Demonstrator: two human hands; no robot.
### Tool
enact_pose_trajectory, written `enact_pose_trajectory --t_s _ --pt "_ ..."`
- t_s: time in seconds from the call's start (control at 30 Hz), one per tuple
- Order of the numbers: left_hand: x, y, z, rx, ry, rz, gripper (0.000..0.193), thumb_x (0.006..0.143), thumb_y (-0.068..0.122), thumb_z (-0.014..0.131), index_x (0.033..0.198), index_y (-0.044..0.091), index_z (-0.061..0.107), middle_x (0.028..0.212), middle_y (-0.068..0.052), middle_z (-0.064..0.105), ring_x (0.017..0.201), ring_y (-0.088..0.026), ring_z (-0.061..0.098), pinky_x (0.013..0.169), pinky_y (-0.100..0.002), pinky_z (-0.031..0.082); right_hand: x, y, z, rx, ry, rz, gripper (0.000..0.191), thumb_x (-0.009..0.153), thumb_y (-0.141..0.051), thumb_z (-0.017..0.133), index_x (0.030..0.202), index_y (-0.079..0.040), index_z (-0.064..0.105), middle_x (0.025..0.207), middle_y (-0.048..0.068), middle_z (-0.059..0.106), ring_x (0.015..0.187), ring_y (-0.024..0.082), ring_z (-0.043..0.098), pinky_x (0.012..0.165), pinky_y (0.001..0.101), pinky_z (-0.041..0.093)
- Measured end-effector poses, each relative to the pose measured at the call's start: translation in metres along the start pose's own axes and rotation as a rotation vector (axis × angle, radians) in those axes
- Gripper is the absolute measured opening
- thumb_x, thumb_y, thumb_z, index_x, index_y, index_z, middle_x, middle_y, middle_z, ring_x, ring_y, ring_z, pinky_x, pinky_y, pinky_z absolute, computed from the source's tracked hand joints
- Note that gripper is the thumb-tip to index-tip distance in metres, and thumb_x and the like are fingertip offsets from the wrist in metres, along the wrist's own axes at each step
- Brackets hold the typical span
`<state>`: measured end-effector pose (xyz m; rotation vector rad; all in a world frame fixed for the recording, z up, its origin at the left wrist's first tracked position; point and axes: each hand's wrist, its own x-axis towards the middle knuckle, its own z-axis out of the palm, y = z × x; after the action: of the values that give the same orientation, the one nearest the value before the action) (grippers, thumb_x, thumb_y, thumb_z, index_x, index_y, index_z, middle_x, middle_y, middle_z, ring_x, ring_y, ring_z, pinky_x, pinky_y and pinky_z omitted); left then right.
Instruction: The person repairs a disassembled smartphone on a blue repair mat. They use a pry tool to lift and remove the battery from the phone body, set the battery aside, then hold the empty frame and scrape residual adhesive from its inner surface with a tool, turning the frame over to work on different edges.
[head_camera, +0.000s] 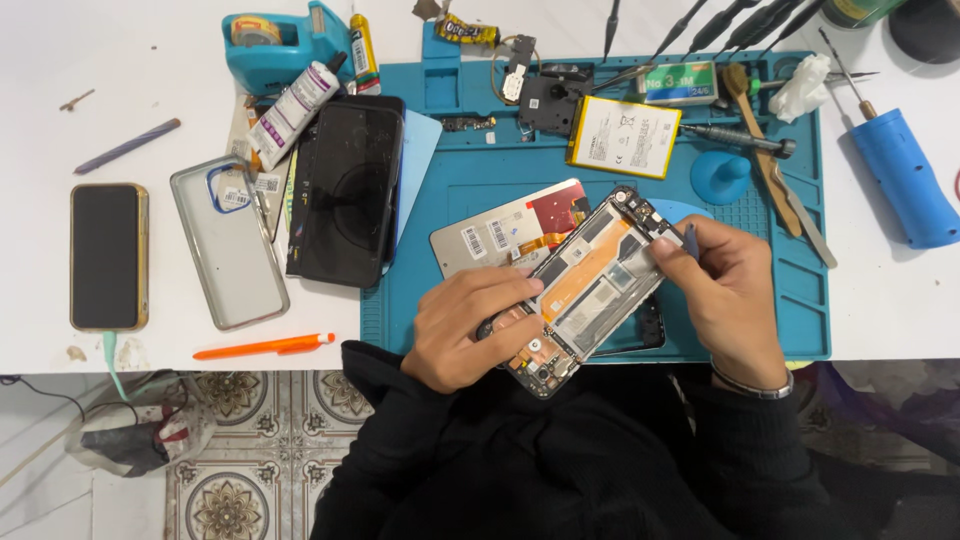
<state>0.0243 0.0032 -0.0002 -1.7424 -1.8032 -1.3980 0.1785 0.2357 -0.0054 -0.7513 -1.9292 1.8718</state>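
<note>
Blue mat: a big blue work mat (480, 190) lies on the white table (900, 310), and most of the small parts sit on it.
Opened phone: the opened phone (590, 285) has no back cover, so its insides show. It is tilted and held up over the front edge of the mat, between both hands.
Left hand: the left hand (468, 325) is closed on the lower end of the opened phone, with the thumb on top.
Right hand: the right hand (728, 290) pinches the upper end of the phone with its fingertips. A small blue tool (690, 238) sticks out by its fingers. I cannot tell how it is held.
Under the phone: a flat silver screen part (505, 235) with an orange strip lies on the mat, just behind the phone.
Battery: a white and yellow battery (624, 137) lies near the back of the mat.
Left of the mat: a black phone (348, 190) lies face up, with a clear case (230, 245) beside it and a gold phone (108, 256) further out.
Front edge: an orange pen (265, 347) lies near the table edge.
Far right: a blue handle tool (903, 178) lies on the table, off the mat.
</note>
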Motion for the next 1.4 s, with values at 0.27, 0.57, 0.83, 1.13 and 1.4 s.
enact_pose_trajectory --t_s 0.27,0.57,0.83,1.13,1.4 --pt "0.0 0.0 0.002 0.119 0.02 0.019 0.032 0.079 0.018 0.088 0.105 0.016 0.07 0.117 -0.002 0.07 0.109 -0.026 0.07 0.078 -0.038 0.06 0.001 0.011 0.0 0.022 0.006 -0.011 0.016 0.103 -0.006 0.063 0.09 0.003 0.067 0.084 0.0 0.067 0.076 0.003 0.055 0.07 0.0203 0.044" --pt "0.0 0.001 -0.004 0.18 0.02 0.115 0.03 0.081 0.017 0.089 0.103 0.014 0.069 0.111 -0.001 0.072 0.103 -0.023 0.069 0.072 -0.038 0.056 -0.003 0.017 0.0 0.016 -0.025 -0.05 0.02 0.104 -0.006 0.062 0.088 0.004 0.067 0.079 -0.002 0.062 0.074 0.003 0.05 0.067 0.0212 0.04" --pt "-0.001 0.007 -0.005 0.222 0.03 0.103 0.025 0.081 0.017 0.088 0.098 0.015 0.071 0.108 0.003 0.076 0.1 -0.02 0.07 0.07 -0.037 0.05 -0.004 0.022 -0.002 0.021 -0.056 -0.076 0.02 0.104 -0.006 0.06 0.087 0.004 0.066 0.078 -0.003 0.062 0.074 0.002 0.05 0.067 0.0203 0.041" --pt "0.008 0.001 -0.003 0.167 -0.037 0.194 0.024 0.08 0.012 0.086 0.098 0.011 0.071 0.114 -0.004 0.072 0.106 -0.025 0.068 0.076 -0.038 0.061 -0.003 -0.004 0.017 0.13 0.185 0.132 0.017 0.086 0.0 0.058 0.1 -0.003 0.067 0.085 -0.006 0.069 0.077 0.001 0.06 0.071 0.0167 0.048" --pt "0.013 0.001 -0.002 0.079 -0.086 0.272 0.021 0.078 0.008 0.084 0.095 0.01 0.072 0.112 -0.004 0.071 0.106 -0.025 0.068 0.072 -0.035 0.062 0.0 0.018 0.011 0.154 0.093 -0.137 0.007 0.098 -0.003 0.071 0.097 0.001 0.066 0.082 0.001 0.067 0.073 0.004 0.058 0.07 0.0194 0.045"
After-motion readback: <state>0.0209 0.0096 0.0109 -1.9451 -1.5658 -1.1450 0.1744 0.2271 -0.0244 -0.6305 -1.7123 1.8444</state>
